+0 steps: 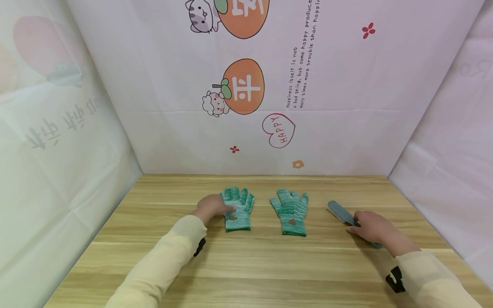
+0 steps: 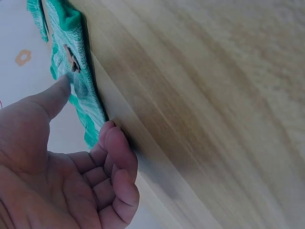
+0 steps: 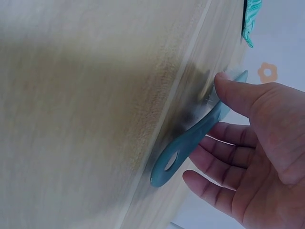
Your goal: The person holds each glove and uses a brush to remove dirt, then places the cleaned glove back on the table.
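Note:
Two green-and-white knitted gloves lie flat on the table, a left one (image 1: 239, 209) and a right one (image 1: 292, 210), each with a brown mark near its cuff. My left hand (image 1: 214, 206) is at the outer side of the left glove. Its thumb (image 2: 58, 95) reaches over the knit near the mark, while its loosely bent fingers (image 2: 121, 152) rest at the glove's edge by the tabletop. To the right, my right hand (image 1: 371, 227) holds a blue-grey brush (image 3: 183, 143) with pale bristles, thumb and fingers on opposite sides of its neck. The handle has a hanging hole.
The wood-grain table (image 1: 269, 273) meets a white printed cloth (image 1: 331, 137) at the back. More cloth hangs at the left (image 1: 57, 171) and right (image 1: 454, 162) sides. A black strap (image 1: 396, 280) shows at my right wrist.

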`<state>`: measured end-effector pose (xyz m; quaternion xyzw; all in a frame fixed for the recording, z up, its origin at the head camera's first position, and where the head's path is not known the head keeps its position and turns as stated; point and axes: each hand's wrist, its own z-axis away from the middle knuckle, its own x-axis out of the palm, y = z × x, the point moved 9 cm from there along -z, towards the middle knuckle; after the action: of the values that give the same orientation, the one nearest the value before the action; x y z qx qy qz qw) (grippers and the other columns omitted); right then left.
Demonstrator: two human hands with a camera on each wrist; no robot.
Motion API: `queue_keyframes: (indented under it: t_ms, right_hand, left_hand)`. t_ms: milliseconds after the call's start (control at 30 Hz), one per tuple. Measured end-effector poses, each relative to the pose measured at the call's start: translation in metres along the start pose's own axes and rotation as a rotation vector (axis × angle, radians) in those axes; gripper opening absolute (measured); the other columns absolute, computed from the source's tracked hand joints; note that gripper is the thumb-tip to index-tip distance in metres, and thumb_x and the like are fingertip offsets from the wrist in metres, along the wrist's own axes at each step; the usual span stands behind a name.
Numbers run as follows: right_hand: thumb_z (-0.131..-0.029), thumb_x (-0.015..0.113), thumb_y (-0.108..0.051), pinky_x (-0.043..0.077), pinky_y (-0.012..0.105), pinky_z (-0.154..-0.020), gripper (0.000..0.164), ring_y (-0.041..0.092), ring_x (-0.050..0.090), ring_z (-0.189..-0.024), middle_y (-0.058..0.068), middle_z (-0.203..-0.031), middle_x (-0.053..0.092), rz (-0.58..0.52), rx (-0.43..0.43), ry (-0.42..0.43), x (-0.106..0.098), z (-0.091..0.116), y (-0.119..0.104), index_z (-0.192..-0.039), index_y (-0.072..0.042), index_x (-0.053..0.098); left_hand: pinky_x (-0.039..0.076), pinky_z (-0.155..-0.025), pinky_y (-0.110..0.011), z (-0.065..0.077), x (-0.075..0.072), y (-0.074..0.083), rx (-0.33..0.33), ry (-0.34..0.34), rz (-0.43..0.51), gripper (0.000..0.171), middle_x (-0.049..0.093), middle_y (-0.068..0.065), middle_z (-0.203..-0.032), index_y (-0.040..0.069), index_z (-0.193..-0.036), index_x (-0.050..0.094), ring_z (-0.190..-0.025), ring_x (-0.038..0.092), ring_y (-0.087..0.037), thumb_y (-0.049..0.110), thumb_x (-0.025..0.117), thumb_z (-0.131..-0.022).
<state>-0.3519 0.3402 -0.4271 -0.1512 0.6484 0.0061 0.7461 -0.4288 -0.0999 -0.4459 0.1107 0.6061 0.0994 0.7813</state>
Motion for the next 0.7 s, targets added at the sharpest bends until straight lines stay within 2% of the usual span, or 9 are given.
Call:
queue_keyframes:
  t_ms: [133,333,700]
  right_hand:
    - [-0.092,0.068,-0.03,0.04,0.035,-0.06,0.035,0.019,0.046,-0.066,0.003,-0.078,0.056,-0.004,0.009,-0.007,0.0029,-0.0012,0.0012,-0.094,0.003,0.058]
    - [-0.093,0.067,-0.028,0.038,0.035,-0.059,0.031,0.019,0.045,-0.065,0.003,-0.075,0.053,-0.001,0.022,-0.003,0.0028,-0.0026,0.0016,-0.09,0.001,0.055]
    - [-0.094,0.066,-0.022,0.04,0.035,-0.057,0.026,0.019,0.046,-0.063,0.004,-0.073,0.052,0.014,0.034,-0.005,0.0046,-0.0027,0.0019,-0.086,-0.001,0.053]
  left_hand:
    - [0.042,-0.056,-0.031,-0.001,-0.0003,0.0017,-0.009,0.012,-0.019,0.06,0.063,-0.004,-0.085,0.006,-0.104,0.071,-0.067,0.051,-0.017,0.062,0.062,-0.086]
    - [0.038,-0.054,-0.029,-0.0025,-0.0018,0.0042,-0.026,0.016,-0.05,0.054,0.061,-0.003,-0.078,0.007,-0.097,0.071,-0.062,0.047,-0.016,0.06,0.064,-0.086]
    - [0.035,-0.052,-0.029,-0.0055,-0.0001,0.0033,-0.029,0.042,0.04,0.037,0.053,-0.002,-0.07,0.011,-0.078,0.062,-0.059,0.044,-0.015,0.046,0.073,-0.084]
